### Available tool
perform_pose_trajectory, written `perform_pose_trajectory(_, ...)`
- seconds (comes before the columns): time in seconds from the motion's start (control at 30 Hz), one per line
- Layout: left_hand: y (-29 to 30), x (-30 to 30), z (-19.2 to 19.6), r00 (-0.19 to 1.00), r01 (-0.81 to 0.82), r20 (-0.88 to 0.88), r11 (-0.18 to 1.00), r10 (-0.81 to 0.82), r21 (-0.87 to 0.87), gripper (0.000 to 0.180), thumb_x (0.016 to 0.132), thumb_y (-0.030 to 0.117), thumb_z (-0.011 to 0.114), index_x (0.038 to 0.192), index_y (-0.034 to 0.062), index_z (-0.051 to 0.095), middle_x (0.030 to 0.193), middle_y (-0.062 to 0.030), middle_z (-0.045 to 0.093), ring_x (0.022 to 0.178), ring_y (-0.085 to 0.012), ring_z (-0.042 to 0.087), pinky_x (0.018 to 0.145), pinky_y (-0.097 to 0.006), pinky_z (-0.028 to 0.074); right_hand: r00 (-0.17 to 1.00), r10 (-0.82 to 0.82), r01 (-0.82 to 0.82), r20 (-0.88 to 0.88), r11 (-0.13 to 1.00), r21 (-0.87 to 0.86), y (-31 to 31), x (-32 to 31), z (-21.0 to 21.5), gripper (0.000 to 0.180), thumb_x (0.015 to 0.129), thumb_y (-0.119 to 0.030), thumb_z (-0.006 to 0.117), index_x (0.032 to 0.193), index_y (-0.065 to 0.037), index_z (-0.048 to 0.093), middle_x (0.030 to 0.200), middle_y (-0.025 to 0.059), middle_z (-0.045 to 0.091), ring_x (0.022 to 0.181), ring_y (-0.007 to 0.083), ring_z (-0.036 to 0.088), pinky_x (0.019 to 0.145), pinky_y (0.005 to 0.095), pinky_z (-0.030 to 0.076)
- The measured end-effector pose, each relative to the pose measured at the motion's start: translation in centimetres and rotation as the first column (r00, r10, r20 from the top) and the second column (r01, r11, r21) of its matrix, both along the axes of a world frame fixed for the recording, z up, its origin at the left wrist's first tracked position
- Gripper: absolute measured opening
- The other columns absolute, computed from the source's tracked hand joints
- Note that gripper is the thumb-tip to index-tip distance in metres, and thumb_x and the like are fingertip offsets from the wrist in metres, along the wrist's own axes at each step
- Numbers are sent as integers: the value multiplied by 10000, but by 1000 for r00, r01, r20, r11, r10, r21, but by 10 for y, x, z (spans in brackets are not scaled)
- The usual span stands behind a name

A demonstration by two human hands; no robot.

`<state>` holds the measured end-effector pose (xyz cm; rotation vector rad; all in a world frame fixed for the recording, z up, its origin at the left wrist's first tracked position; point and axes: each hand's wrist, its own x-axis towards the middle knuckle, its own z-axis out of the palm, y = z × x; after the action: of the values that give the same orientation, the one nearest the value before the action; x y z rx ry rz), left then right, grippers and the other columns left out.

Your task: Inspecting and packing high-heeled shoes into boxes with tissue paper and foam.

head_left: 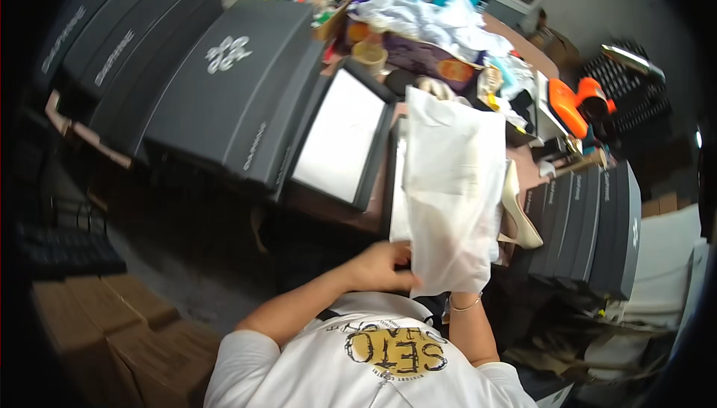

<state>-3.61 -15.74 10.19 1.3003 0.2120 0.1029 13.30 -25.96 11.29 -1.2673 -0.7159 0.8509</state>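
bag point(452, 184): looking like thin, translucent white plastic, softly creased | boxes point(224, 87): showing matt dark grey card | shoe point(517, 217): looking glossy, smooth cream | cartons point(112, 326): showing plain brown cardboard, dull | table point(328, 210): appearing as worn brown wood

A thin bag point(453, 191) is held up over an open box point(393, 184) on the table point(328, 210), gripped at its lower edge by the left hand point(382, 267), while the right hand point(464, 292) is hidden behind that edge. Just left of the box a lid point(340, 135) is laid inside up, and further left closed boxes point(224, 87) are stacked. To the right a shoe point(517, 214) is propped beside upright boxes point(590, 225) — behind all this, clutter point(426, 19) is piled.
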Motion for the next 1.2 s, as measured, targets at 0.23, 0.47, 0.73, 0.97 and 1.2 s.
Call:
perform_pose_trajectory(0.23, 0, 19, -7, 825, -448, -162, 452, 541, -771, 696, 809, 290, 756, 1381, 53, 439, 1298, -96, 565, 1213, -256, 527, 1070, -417, 416, 509, 194, 53, 839, 965, -255, 44, -47, 33, 466, 829, -270, 649, 1241, -75, 554, 1132, 184, 599, 1070, 356, 571, 926, 432, 445)
perform_pose_trajectory(0.47, 28, 10, 18, 603, -797, 69, 604, 795, 2, 531, 818, 76, 704, 1289, -30, 483, 1125, -143, 611, 1056, -250, 615, 945, -423, 487, 942, -70, 69, 328, 997, 16, -24, -12, 9, 949, 805, -286, 775, 1512, -38, 191, 1525, 225, 239, 1387, 338, 331, 1109, 415, 315)
perform_pose_trajectory(0.73, 47, 99, -18, 935, 321, -274, 208, -225, 924, 628, 767, 232, 755, 1321, 65, 511, 1227, -235, 541, 1184, -404, 489, 990, -423, 427, 810, -560, 586, -174, 783, 209, -73, 61, 39, 661, 890, -244, 588, 1460, -76, 296, 1321, 101, 491, 1173, 226, 533, 991, 377, 446)
perform_pose_trajectory(0.97, 81, 135, -49, 965, 247, -178, 442, -193, 862, 134, 813, 144, 652, 869, 31, 608, 869, -140, 642, 799, -298, 636, 685, -385, 504, 820, -568, 562, -66, 778, 280, -74, 82, 34, 724, 875, -187, 594, 1490, -60, 234, 1355, 108, 465, 1233, 240, 502, 1008, 375, 435)
perform_pose_trajectory(1.2, 162, 43, 70, 861, -334, 350, 929, 370, -159, 423, 924, 304, 656, 1193, -15, 581, 1082, -81, 676, 936, -163, 670, 821, -311, 551, 761, 201, -6, 616, 953, -304, 25, 71, -51, 713, 822, -158, 657, 1448, -25, 343, 1334, 194, 495, 1204, 313, 516, 1015, 402, 414)
